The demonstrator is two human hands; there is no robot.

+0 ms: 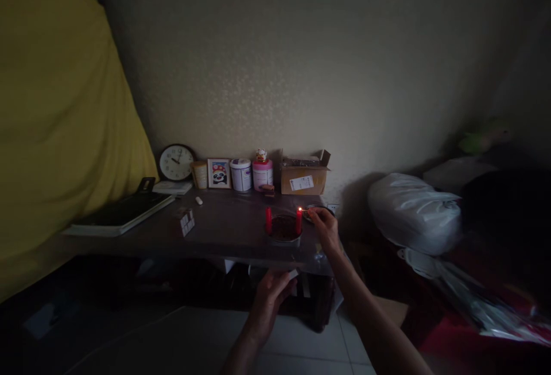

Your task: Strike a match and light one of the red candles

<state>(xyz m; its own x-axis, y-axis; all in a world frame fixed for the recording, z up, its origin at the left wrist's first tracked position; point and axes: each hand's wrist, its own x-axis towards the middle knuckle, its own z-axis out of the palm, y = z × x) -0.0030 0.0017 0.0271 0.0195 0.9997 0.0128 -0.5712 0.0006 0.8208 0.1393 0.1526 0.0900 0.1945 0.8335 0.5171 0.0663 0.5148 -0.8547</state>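
Note:
Pinched in my right hand is a thin matchstick, its tip at a small flame over the right red candle. Another red candle stands to the left and shows no flame. Both candles rise at the sides of a round dark tin near the table's front edge. Lower down, in front of the table, my left hand is closed around a small pale box, likely a matchbox. Most of that box is hidden by my fingers.
On the dark table stand a clock, a panda picture, a white canister, a pink-lidded canister and a cardboard box. A puzzle cube sits left; white bags lie right.

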